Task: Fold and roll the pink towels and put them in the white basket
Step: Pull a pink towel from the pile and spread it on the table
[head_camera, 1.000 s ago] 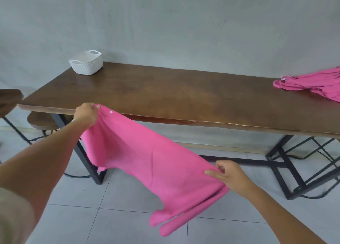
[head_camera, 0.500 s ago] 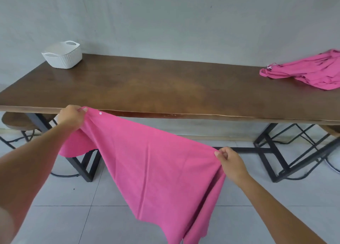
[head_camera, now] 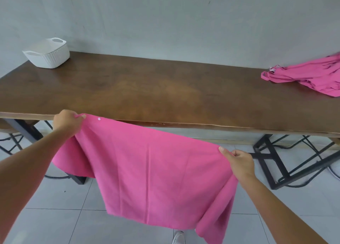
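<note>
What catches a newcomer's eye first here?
A bright pink towel hangs stretched in front of the table, its upper corners pinched by the left hand and right hand. A crumpled pink heap lies at the table's right end; the white basket stands at its far left.

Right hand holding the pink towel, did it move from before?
Yes. The right hand went up and rightward, closer to the wooden table's front edge and its black leg frame, stretching the pink towel wider.
</note>
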A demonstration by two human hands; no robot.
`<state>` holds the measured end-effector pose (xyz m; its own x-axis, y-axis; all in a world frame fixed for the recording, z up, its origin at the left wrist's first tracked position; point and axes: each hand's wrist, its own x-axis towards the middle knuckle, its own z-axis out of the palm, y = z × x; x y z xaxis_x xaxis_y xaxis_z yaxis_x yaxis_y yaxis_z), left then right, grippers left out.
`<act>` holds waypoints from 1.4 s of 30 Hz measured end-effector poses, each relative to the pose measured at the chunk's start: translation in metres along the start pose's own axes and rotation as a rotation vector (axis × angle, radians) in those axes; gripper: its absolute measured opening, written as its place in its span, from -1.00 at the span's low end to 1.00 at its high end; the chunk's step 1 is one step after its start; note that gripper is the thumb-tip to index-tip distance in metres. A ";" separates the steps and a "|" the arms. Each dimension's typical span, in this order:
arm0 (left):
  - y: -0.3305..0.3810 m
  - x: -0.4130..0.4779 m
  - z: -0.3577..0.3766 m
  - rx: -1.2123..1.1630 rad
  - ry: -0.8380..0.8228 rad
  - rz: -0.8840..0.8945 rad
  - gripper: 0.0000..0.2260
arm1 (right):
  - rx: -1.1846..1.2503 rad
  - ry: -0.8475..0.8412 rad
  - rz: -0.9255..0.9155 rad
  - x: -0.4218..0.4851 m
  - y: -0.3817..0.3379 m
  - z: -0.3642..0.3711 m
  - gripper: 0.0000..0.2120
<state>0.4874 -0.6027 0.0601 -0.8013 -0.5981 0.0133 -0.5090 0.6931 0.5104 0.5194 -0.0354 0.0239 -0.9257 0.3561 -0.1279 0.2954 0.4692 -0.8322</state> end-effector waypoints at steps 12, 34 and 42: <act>0.031 0.011 0.028 0.111 -0.053 0.030 -0.63 | 0.012 -0.034 0.016 0.109 0.003 -0.012 -0.72; 0.055 0.120 0.085 0.065 0.123 0.046 -0.65 | -0.285 0.161 -0.258 0.236 -0.070 0.058 -0.63; 0.062 0.186 0.106 -0.058 0.100 0.141 -0.70 | -0.411 0.188 -0.265 0.278 -0.080 0.089 -0.62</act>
<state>0.2733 -0.6287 0.0031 -0.8266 -0.5359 0.1719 -0.3727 0.7501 0.5463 0.2173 -0.0459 0.0073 -0.9339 0.3033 0.1895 0.1599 0.8281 -0.5374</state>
